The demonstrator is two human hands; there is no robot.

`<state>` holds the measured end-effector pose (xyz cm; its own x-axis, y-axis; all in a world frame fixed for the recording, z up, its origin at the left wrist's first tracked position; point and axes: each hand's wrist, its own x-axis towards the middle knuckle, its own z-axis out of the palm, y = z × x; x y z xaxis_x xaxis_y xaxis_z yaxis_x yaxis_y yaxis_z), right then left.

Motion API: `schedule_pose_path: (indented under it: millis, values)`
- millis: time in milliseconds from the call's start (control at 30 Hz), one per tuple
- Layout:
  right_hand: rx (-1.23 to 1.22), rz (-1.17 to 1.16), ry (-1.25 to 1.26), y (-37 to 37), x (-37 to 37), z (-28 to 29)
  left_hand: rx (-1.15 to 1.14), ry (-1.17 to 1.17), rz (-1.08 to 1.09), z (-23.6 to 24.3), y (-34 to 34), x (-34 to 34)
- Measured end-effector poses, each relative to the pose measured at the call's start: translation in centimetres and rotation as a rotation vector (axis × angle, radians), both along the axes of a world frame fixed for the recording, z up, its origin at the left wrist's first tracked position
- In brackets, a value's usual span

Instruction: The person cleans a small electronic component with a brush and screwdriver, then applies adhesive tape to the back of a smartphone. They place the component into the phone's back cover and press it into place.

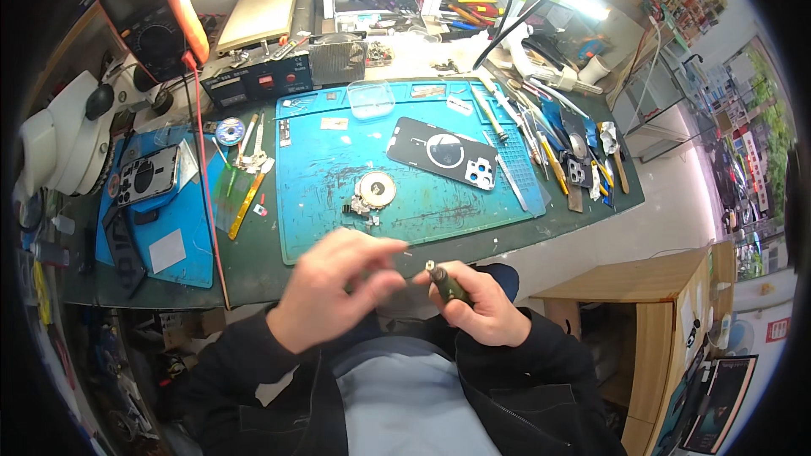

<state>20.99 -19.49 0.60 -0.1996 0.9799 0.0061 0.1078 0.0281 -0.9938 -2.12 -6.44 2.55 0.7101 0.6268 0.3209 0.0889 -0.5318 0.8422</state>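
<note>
Tool [454,289], dark and stubby, sits in my right hand [488,308], fingers curled round it, nearer me than the blue mat [308,203]; my blurred left hand [329,287] hovers beside, fingers loosely parted, seemingly empty.

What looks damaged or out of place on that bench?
The large blue mat looks worn: dark scuffs mark it on both sides of the round part. At its right, tools lie crisscrossed in an untidy heap. I see no spill.

- It was a phone-repair workshop.
- A blue mat [456,212] carried a phone back panel [411,140].
- A multimeter [150,24] and hand tools [553,162] lined the bench [260,277].
</note>
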Motion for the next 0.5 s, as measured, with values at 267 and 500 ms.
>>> schedule_pose_path:
  millis: [267,500]
  values:
    - [-0.142,0.273,0.516,-1.2,-1.8,-2.0,-0.419,-0.322,-0.292,-1.8,-3.9,0.8]
    - [0.193,-0.014,0.013,-2.2,-2.5,-1.0,-0.399,-0.335,-0.152,-2.4,-5.6,0.8]
